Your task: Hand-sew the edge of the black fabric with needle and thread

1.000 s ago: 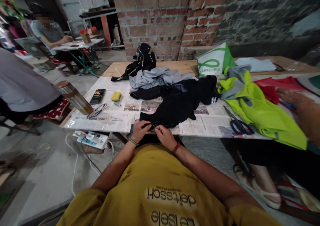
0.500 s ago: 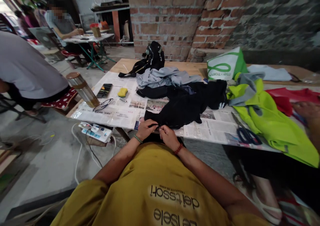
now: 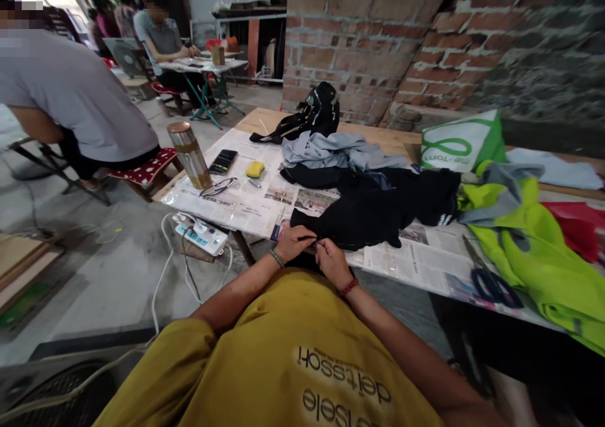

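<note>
A black garment (image 3: 373, 216) with a few white stripes at its right end lies spread over the newspaper at the table's front edge. My left hand (image 3: 293, 246) is closed in a pinch on the garment's near left edge. Close beside it, my right hand (image 3: 333, 262) is also closed, thumb and fingertips pressed together at the same edge. Whatever is between the right fingertips is too small to make out. Grey cloth (image 3: 343, 151) is bunched behind the black garment.
To the left are a steel flask (image 3: 190, 156), phone (image 3: 224, 161), eyeglasses (image 3: 218, 187) and yellow sponge (image 3: 255, 169). Scissors (image 3: 494, 285) and a lime-yellow garment (image 3: 534, 244) lie right, below a green-white bag (image 3: 466, 143). A power strip (image 3: 201, 234) hangs below the table's edge. A person (image 3: 89, 93) sits left.
The view has turned left, so the table's things appear further right. My hands stay pinched together at the black garment's edge. The other person's hand at the right is out of view.
</note>
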Available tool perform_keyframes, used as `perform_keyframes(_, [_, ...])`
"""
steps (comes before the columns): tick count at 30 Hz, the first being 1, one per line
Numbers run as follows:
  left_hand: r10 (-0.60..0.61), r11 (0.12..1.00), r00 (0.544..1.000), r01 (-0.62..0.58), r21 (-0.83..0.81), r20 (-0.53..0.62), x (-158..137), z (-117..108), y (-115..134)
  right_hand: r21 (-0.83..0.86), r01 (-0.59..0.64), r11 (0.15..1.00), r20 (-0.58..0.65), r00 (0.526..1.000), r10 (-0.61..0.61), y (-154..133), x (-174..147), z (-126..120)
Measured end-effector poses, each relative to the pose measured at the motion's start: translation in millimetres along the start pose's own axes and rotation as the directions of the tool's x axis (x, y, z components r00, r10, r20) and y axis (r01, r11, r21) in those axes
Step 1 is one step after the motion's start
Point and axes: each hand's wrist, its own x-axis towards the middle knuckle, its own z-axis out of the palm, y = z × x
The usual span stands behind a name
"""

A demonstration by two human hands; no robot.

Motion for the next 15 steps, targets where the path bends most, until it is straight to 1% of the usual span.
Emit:
perform_keyframes(2, [0.017,1.000,1.000,-0.017,0.007,0.011,-1,0,-2,-0.013,0.001,1.000,-0.017,1.000,-0.001,-2,0,1])
perform_keyframes(5, [0.045,0.999,0.997,-0.046,0.011,0.068,-2,-1,-3,-0.016,-0.006,1.000,-0.043,0.999,0.006,-2,2,1])
perform_keyframes(8, [0.072,0.997,0.992,-0.073,0.005,0.107,-2,-2,-2,0.030,-0.039,0.999,-0.031,0.999,0.039,1,4,2])
perform_keyframes(11, [0.043,0.999,0.996,-0.045,0.019,0.078,-1,-2,-1,0.114,-0.052,0.992,0.004,0.999,0.052,4,3,3])
perform_keyframes(13, [-0.007,0.999,0.999,0.005,0.049,0.037,0,-2,-1,0.171,-0.033,0.985,0.010,0.999,0.032,7,3,4])
perform_keyframes(15, [-0.033,0.997,0.999,0.031,0.072,0.022,1,-1,-2,0.210,0.000,0.978,-0.006,1.000,0.001,8,3,4])
